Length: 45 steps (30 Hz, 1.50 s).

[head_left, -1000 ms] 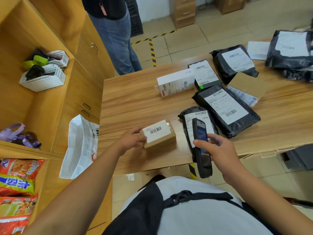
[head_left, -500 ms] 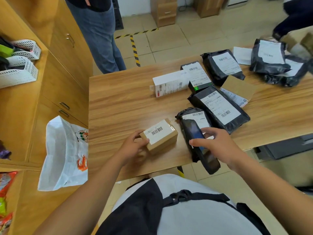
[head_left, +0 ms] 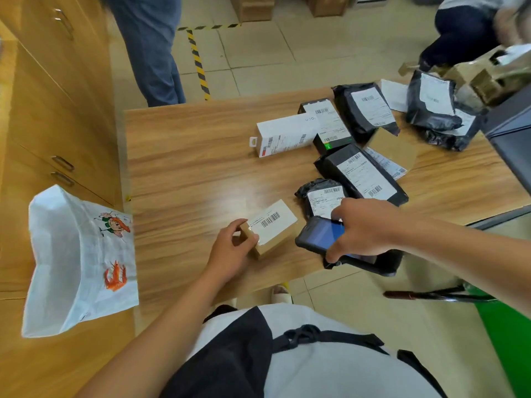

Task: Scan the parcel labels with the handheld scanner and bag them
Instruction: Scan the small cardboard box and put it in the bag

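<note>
A left hand [head_left: 230, 252] grips a small labelled cardboard box [head_left: 271, 228] at the near edge of a wooden table [head_left: 195, 168], while the right hand [head_left: 360, 226] holds a black handheld scanner [head_left: 321, 234] just beside it, black mailer parcels [head_left: 363, 173] behind, a white bag [head_left: 77, 259] left.

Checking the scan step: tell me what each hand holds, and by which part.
The left hand grips the small cardboard box by its near left end. The right hand holds the handheld scanner around its middle, fingers across the screen.
</note>
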Available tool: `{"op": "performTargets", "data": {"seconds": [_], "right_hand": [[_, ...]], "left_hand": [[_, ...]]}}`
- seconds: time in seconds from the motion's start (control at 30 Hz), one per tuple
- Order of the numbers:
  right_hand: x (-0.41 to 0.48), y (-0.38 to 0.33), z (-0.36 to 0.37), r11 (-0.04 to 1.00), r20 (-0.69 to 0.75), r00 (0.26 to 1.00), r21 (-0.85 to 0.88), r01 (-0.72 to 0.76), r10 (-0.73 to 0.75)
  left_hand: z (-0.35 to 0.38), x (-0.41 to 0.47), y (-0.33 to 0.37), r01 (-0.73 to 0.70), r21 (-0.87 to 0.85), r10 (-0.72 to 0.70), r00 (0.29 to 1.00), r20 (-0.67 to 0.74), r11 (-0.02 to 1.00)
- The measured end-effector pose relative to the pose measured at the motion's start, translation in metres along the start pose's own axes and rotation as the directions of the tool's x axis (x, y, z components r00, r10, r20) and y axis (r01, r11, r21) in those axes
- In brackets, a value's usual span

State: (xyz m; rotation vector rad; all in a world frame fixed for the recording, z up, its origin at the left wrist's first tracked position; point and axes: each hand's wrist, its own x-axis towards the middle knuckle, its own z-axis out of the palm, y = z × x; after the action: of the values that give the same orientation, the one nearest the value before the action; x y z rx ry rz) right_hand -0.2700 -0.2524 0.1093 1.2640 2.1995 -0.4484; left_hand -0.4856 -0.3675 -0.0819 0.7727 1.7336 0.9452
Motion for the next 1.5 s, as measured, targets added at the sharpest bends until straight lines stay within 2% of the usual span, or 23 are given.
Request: {"op": "performTargets", "data": {"seconds": [0.23, 0.43, 0.7, 0.8, 0.97, 1.13, 1.23, 1.33, 1.4, 1.5], "right_hand": [[0.002, -0.018, -0.002, 0.998, 0.017, 0.998, -0.021, -0.066, 0.066], [0.0, -0.023, -0.003, 0.993, 0.006, 0.993, -0.029, -0.119, 0.119], [-0.003, -0.024, -0.006, 0.987, 0.019, 0.987, -0.019, -0.159, 0.16], [-0.001, -0.026, -0.011, 0.988, 0.039, 0.989, 0.045, -0.145, 0.143], [0.014, -0.05, -0.016, 0.926, 0.075, 0.995, 0.367, -0.088, 0.065], [0.032, -0.103, -0.007, 0.708, 0.018, 0.999, 0.707, 0.008, -0.029], [0.042, -0.14, -0.001, 0.55, -0.032, 0.998, 0.833, 0.057, -0.055], [0.048, -0.173, 0.004, 0.406, -0.093, 0.994, 0.907, 0.109, -0.059], [0.049, -0.19, 0.007, 0.359, -0.114, 0.991, 0.924, 0.133, -0.073], [0.048, -0.207, 0.011, 0.357, -0.146, 0.984, 0.918, 0.173, -0.102]], "left_hand": [[-0.002, -0.002, -0.004, -0.133, 0.178, 0.121, 0.99, 0.078, 0.975], [0.0, 0.005, -0.004, -0.21, 0.263, 0.183, 0.975, 0.125, 0.941], [-0.01, 0.009, -0.003, -0.232, 0.309, 0.183, 0.967, 0.179, 0.922], [-0.021, 0.008, -0.002, -0.213, 0.293, 0.168, 0.971, 0.172, 0.932], [-0.064, 0.004, -0.006, -0.133, 0.196, 0.14, 0.99, -0.022, 0.972], [-0.133, -0.006, -0.019, -0.06, -0.001, 0.057, 0.947, -0.317, 0.998], [-0.179, -0.018, -0.031, -0.062, -0.139, -0.017, 0.861, -0.508, 0.988], [-0.226, -0.034, -0.049, -0.072, -0.199, -0.08, 0.746, -0.661, 0.977], [-0.252, -0.044, -0.063, -0.051, -0.244, -0.149, 0.666, -0.731, 0.968], [-0.283, -0.053, -0.083, -0.013, -0.284, -0.228, 0.56, -0.797, 0.959]]}}
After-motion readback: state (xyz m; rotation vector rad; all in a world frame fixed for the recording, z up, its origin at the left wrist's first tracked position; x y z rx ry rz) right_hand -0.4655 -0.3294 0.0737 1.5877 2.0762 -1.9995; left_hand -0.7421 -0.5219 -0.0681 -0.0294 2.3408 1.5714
